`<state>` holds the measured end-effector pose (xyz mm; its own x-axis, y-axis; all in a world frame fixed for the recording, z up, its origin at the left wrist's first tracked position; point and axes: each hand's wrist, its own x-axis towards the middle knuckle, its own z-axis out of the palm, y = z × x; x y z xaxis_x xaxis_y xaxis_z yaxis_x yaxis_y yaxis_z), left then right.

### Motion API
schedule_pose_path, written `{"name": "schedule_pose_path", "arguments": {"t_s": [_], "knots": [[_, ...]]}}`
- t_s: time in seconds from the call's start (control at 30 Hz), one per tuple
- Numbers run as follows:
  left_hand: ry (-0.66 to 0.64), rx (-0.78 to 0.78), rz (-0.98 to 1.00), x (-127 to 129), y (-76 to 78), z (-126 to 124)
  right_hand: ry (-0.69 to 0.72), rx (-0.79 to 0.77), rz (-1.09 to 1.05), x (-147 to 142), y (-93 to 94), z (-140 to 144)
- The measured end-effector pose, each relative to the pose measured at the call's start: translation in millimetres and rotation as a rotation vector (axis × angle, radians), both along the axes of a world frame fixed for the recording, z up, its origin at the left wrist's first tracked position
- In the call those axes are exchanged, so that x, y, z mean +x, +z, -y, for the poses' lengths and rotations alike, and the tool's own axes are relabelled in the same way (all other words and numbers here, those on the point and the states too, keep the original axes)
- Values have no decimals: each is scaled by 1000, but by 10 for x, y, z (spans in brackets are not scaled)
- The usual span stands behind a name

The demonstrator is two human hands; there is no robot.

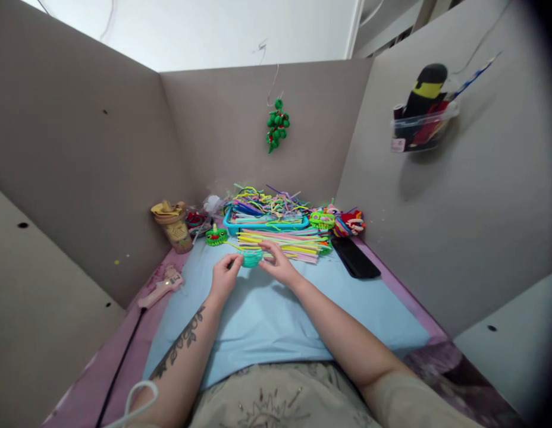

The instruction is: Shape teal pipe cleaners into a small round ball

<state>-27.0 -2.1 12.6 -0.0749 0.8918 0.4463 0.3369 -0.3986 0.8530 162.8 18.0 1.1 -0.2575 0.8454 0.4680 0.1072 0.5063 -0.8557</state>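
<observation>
Between both hands, above the blue cloth [258, 321], is a small teal piece [251, 258] that looks shaped from bent pipe cleaners. My left hand [225, 275] pinches its left side between thumb and fingers. At its right side is my right hand [279, 266], fingers apart and curved, the tips at or very near the edge; whether they touch cannot be made out. Right behind the hands lies a row of pastel and yellow pipe cleaners [287, 239]. A green pipe-cleaner figure with eyes [216, 236] sits to the left of them.
A blue tray [231, 227] heaped with pipe cleaners stands at the back. Left are a tan cup [172, 226] and a pink glue gun [162, 289] with a black cord. A black phone [355, 257] lies right. Grey panels [258, 131] enclose the table; a plastic holder [421, 134] hangs right.
</observation>
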Motion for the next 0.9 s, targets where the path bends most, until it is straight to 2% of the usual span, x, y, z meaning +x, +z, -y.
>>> {"name": "schedule_pose_path", "arguments": {"t_s": [0.2, 0.3, 0.43, 0.63, 0.77, 0.9], "knots": [[-59, -69, 62, 72, -44, -14, 97, -181, -203, -90, -70, -32], [-71, -83, 75, 87, -57, -26, 123, -244, -227, -106, -82, -17], [-58, -16, 65, 84, -40, 6, 135, -297, -232, -104, -65, 5], [-177, 136, -220, 45, -21, 75, 101, -277, -158, -16, -63, -38], [-204, 159, -365, 14, -53, 45, 81, -261, -84, 18, -50, -44], [-235, 153, -419, -10, -80, 5, 79, -264, -56, 41, -29, -39]]}}
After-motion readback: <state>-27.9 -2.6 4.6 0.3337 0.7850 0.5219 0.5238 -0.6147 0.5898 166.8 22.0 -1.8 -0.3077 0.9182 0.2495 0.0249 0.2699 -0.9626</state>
